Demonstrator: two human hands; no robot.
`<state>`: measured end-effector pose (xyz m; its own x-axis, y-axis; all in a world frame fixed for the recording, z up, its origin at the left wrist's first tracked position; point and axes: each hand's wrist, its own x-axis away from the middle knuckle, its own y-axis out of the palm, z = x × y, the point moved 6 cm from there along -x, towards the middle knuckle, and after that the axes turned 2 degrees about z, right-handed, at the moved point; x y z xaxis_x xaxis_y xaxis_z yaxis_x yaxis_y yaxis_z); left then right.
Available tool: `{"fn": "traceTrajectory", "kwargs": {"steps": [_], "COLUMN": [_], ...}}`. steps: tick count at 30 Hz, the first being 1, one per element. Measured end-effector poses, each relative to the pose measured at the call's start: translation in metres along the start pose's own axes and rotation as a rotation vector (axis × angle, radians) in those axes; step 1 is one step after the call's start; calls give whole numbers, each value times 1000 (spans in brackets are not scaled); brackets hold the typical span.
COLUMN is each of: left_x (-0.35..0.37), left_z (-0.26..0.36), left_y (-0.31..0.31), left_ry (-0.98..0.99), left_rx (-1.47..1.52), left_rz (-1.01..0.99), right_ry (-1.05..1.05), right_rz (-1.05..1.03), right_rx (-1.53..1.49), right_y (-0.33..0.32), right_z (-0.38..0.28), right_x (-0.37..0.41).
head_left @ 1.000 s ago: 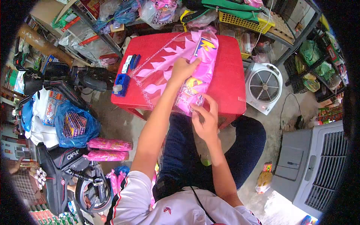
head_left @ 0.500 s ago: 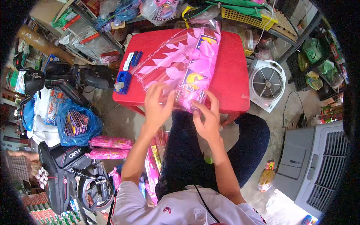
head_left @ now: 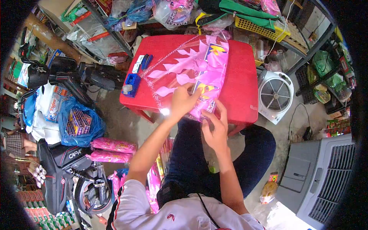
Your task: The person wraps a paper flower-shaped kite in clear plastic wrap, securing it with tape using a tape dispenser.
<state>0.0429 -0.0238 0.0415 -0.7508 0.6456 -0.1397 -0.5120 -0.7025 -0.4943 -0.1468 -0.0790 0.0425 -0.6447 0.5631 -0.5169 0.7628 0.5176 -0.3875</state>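
Observation:
A long boxed packet (head_left: 207, 92) with yellow and dark blue print lies tilted on a red table, covered by clear film with pink leaf shapes. The loose part of this wrapping film (head_left: 172, 73) spreads to the left across the tabletop. My left hand (head_left: 184, 102) has its fingers bent against the packet's left side, on the film. At the near end, my right hand (head_left: 217, 126) grips the packet's corner between thumb and fingers. What lies under the fingertips is partly hidden.
On the red table (head_left: 241, 96) sit a blue tape dispenser (head_left: 131, 85) and a stapler (head_left: 146, 62) at the left. A white fan (head_left: 275, 94) stands to the right, near a grey air cooler (head_left: 314, 176). Pink packets (head_left: 113, 145) and a motorbike are at left.
My left hand has moved right from the loose film onto the packet's side. My right hand stays at the near end, its fingers closer in. The whole view has shifted slightly.

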Motion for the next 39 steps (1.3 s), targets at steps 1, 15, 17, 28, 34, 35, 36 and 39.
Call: {"fn": "traceTrajectory", "kwargs": {"steps": [1, 15, 17, 28, 34, 35, 36, 39], "left_x": [3, 27, 23, -86, -107, -104, -105, -105], "left_z": [1, -23, -27, -8, -21, -17, -24, -37], "left_y": [0, 31, 31, 8, 20, 20, 22, 27], "left_ry": [-22, -262, -243, -76, -212, -228, -220, -223], "left_rx": [-6, 478, 490, 32, 56, 97, 107, 158], "left_rz": [18, -49, -45, 95, 59, 36, 55, 89], "right_ry": [-8, -35, -28, 7, 9, 7, 13, 19], "right_rz": [-6, 81, 103, 274, 352, 355, 353, 355], "right_rx": [-1, 67, 111, 227, 283, 290, 287, 276], "right_y": [-2, -31, -30, -10, 3, 4, 5, 7], "right_z": [0, 2, -1, -10, -6, -6, -6, -6], "right_x": [0, 3, 7, 13, 14, 15, 15, 16]}}
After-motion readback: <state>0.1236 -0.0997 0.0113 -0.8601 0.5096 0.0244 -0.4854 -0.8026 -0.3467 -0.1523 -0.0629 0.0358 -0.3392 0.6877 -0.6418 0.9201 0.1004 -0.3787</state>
